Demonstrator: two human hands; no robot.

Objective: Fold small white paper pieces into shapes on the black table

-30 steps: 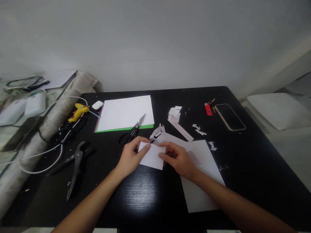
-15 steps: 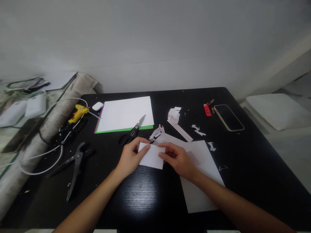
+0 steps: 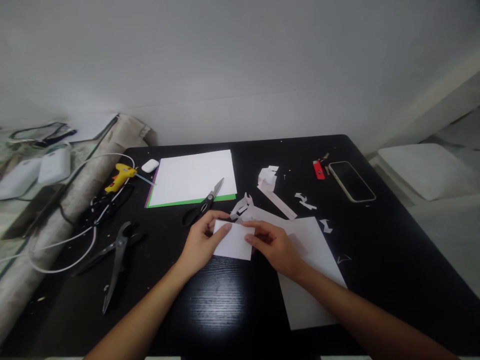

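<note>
A small white piece of paper (image 3: pixel 234 244) is held up between both hands over the black table. My left hand (image 3: pixel 204 239) pinches its upper left part, thumb on the near face and fingers behind. On the paper's right side, my right hand (image 3: pixel 275 245) is closed with thumb and forefinger at the upper edge. Just beyond the hands lie cut paper scraps (image 3: pixel 243 205). A larger white sheet (image 3: pixel 315 280) rests partly under my right forearm. Black-handled scissors (image 3: pixel 207 201) lie open behind my left hand, their blades over a stack of paper (image 3: pixel 195 172).
Pliers (image 3: pixel 119 250), a yellow glue gun (image 3: pixel 122 176) and a white earbud case (image 3: pixel 150 165) lie on the left, beside a loose white cable (image 3: pixel 93 245). Right of the hands are more paper scraps (image 3: pixel 267 179), a red lighter (image 3: pixel 318 170) and a phone (image 3: pixel 351 182).
Both hands keep the same grip on the small paper, which has hardly moved. The view has shifted very slightly.
</note>
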